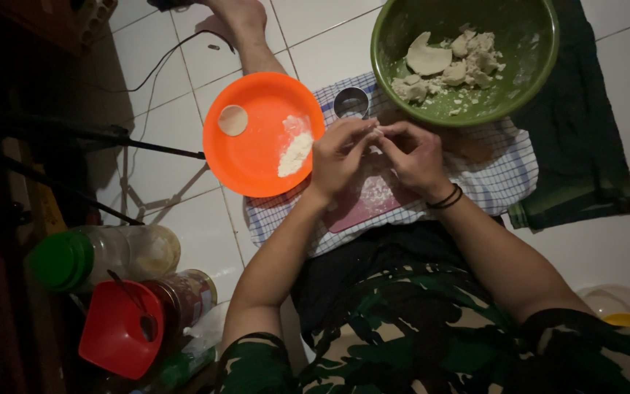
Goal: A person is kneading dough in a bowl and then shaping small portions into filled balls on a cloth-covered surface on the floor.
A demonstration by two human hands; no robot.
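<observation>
Camouflage trousers fill the near edge of our view as we sit on the white tiled floor [184,241]. At our left lie a clear plastic jar with a green lid [100,255] and a second jar [184,295] whose red lid [114,332] stands open with a spoon in it.

Our left hand [340,157] and right hand [417,157] meet above a pink cutting board [366,204] dusted with flour, which rests on a blue-checked white cloth [504,171]. Both sets of fingers are closed, pinching a small piece of pale dough [378,133] between the fingertips; the dough is mostly hidden by them. A black band circles our right wrist.

Just left of the hands, an orange plate [253,149] carries a heap of flour [295,149] and one small round dough disc [232,120]. Beyond the hands stands a round metal cutter [351,102], touching the cloth.

Farthest off, a green bowl [534,58] holds torn scraps of dough [450,66] and sits partly on a dark green cloth [585,138]. A bare foot [238,18] shows at the top.
</observation>
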